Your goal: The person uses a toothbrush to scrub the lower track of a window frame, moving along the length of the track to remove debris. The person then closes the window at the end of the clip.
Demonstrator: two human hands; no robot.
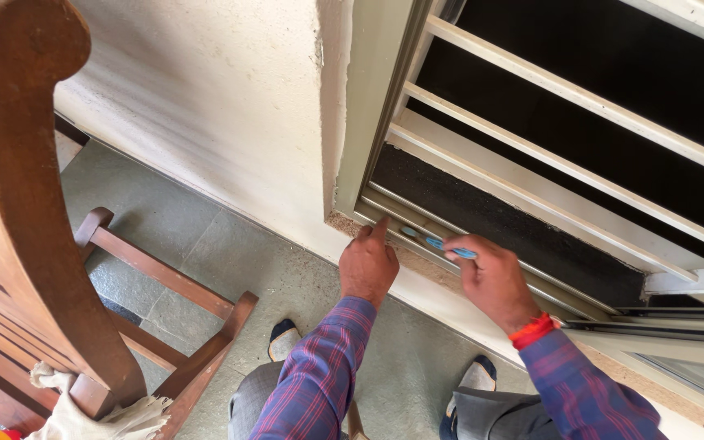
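Left hand (367, 265) is reaching toward 12 o'clock, index finger extended, other fingers curling. Right hand (492, 279) is pinching closed, fingers pointing to 10 o'clock.

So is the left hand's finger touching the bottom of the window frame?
Touching. The head view shows the left hand with its fingertip pressed onto the window frame's bottom track, no gap visible. The right hand holds a blue tool nearby.

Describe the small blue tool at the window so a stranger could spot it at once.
Start at the window frame set in the cream wall and go down to its bottom track. There the right hand grips a slim blue tool, its tip lying in the track beside the left hand. It is the only blue thing against the pale metal.
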